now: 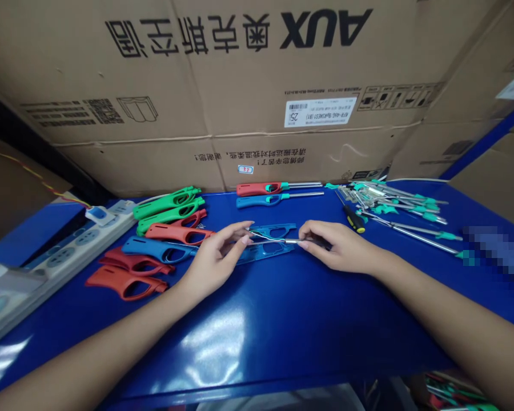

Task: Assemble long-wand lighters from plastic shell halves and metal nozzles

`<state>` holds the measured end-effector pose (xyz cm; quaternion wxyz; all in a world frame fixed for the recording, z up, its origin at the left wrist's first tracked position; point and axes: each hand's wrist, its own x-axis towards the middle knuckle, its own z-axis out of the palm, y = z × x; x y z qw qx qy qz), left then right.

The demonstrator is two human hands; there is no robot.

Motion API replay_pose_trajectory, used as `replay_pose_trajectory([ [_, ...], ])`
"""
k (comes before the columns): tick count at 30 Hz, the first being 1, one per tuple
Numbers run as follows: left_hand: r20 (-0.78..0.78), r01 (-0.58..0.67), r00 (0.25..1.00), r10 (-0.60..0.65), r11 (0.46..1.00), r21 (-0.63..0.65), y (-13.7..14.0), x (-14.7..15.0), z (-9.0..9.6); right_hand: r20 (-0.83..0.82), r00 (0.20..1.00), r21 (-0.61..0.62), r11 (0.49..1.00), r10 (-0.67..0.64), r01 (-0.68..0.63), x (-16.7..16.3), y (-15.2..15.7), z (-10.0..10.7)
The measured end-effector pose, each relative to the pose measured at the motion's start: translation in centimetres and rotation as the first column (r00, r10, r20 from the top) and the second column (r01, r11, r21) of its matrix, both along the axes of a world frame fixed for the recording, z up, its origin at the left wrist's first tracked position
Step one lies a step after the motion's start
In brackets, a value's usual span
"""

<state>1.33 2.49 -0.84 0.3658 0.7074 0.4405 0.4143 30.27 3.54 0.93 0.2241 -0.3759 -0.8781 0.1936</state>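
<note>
My left hand (223,251) is closed, with thumb and fingers pinching the left end of a slim metal lighter part (290,241) with thin wires. My right hand (334,245) grips that part's right end, where something dark shows under the fingers. Just below and behind the held part, two blue lighter handle shells (272,249) lie on the table, partly covered by my left hand. Left of that hand are several loose handle shells: green (171,214), red-orange (128,281) and a blue one (156,249).
Two assembled lighters, red (257,189) and blue (257,200), lie at the back of the blue table (300,325). A pile of metal tubes with teal parts (398,200) and a black-yellow screwdriver (353,218) sit right. A power strip (64,251) runs along the left; a cardboard box (240,114) stands behind.
</note>
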Motion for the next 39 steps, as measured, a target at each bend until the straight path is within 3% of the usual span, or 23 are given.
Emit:
replay_pose_trajectory([
  [5,-0.237,0.036,0.971,0.023,0.969,0.245,-0.1,-0.3,0.4,0.134,0.991,0.011,1.000,0.013,-0.014,0.3,0.5,0.0],
  [12,-0.408,0.206,0.912,-0.029,0.895,0.397,-0.3,-0.4,0.6,0.197,0.976,-0.013,0.995,0.097,-0.096,0.9,1.3,-0.2],
  [21,-0.581,0.274,0.814,-0.009,0.887,0.371,-0.4,-0.9,0.5,0.178,0.979,0.035,0.994,0.098,-0.106,0.6,1.2,-0.7],
  [27,-0.596,0.276,0.803,-0.009,0.892,0.358,-0.4,-0.7,0.1,0.254,0.967,0.079,0.997,-0.015,-0.005,0.0,0.7,0.0],
  [33,-0.544,0.272,0.837,-0.060,0.908,0.318,-0.3,-0.6,-0.1,0.251,0.966,0.077,0.996,-0.062,0.044,-0.8,-0.1,0.1],
  [36,-0.499,0.263,0.862,-0.084,0.917,0.300,-0.3,-0.5,-0.1,0.192,0.976,0.011,0.994,-0.106,0.106,-1.4,-0.3,-0.2],
  [39,-0.447,0.236,0.890,-0.093,0.932,0.277,-0.4,-0.4,-0.1,0.114,0.974,-0.141,0.967,-0.196,0.211,-1.5,-0.1,-0.4],
])
